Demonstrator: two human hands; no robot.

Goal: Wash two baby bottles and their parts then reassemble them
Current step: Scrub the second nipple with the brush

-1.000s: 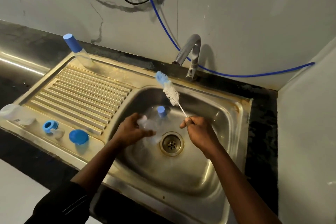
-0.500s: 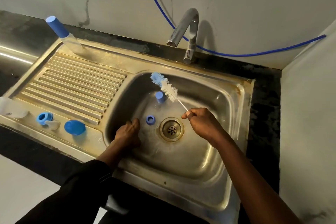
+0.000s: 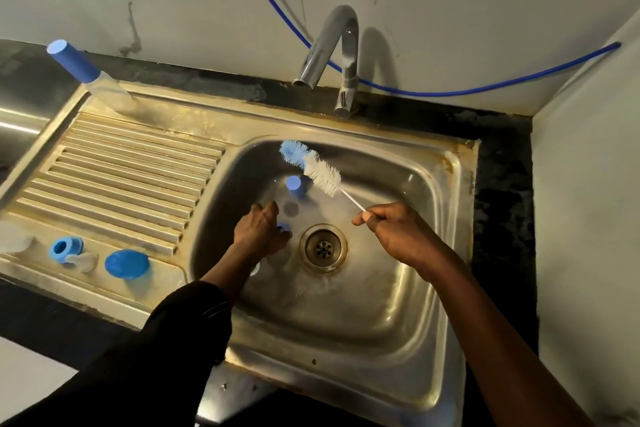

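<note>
While the sink (image 3: 381,305) holds the loose parts, the right hand (image 3: 398,236) pinches the bottle brush (image 3: 322,175) by its wire stem, bristles slanting back-left. The nearer left hand (image 3: 258,234) lies over the small blue ring (image 3: 284,227) just left of the drain (image 3: 323,246); its grip cannot be told.

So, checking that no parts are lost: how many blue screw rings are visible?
2: the drainboard ring, and the basin ring, partly under the left hand. Others may be hidden.

Steel sink (image 3: 398,135), basin: right hand (image 3: 391,232) pinching bottle brush (image 3: 311,166) by its wire; left hand (image 3: 258,232) over small blue ring (image 3: 284,227), grip unclear; blue cap (image 3: 294,184). Drainboard: blue collar (image 3: 64,250), blue dome (image 3: 126,263).
</note>
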